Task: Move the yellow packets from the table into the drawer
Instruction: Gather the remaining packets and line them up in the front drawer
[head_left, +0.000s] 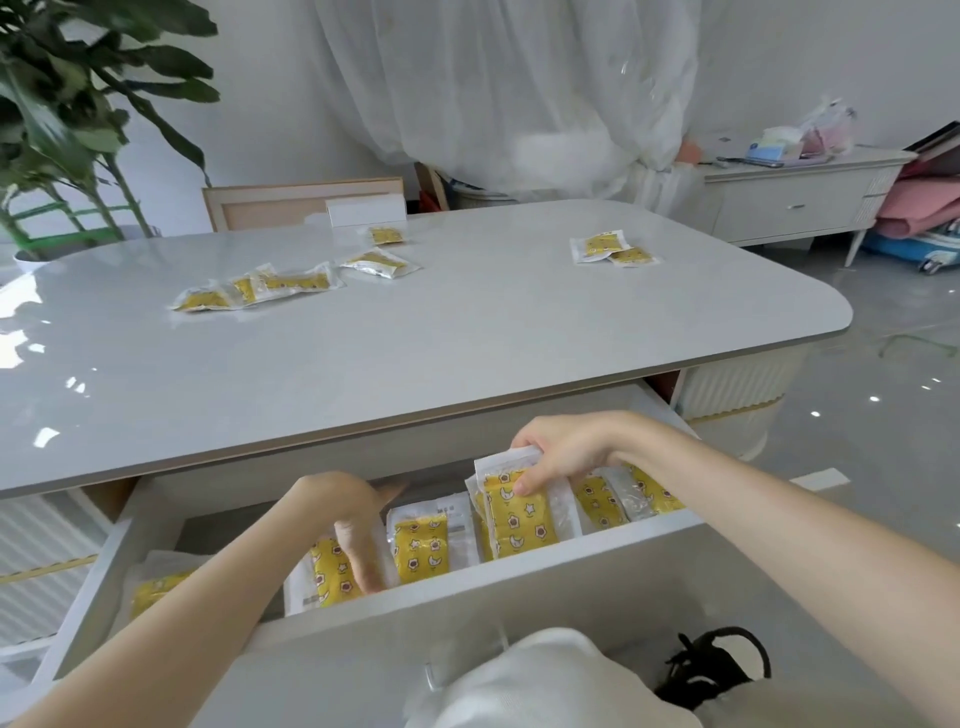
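The worktop (467, 332) is glossy pale grey with a thin tan edge line. On its far half, the left packets (254, 288), the middle packet (379, 262) and the right pair (610, 249) show yellow under clear, whitish wrap. The drawer (519, 587) is plain white. In it the upright packet (519, 519) is bright yellow, printed with white stars, white crescent moons and small brown-centred flowers, inside a translucent white border. The flat packet (421, 545) left of it carries the same print. The plant (78, 78) at far left has dark green leaves. The curtain (493, 78) is sheer white, the bedding (924, 202) at far right pink, the floor (883, 338) shiny grey.
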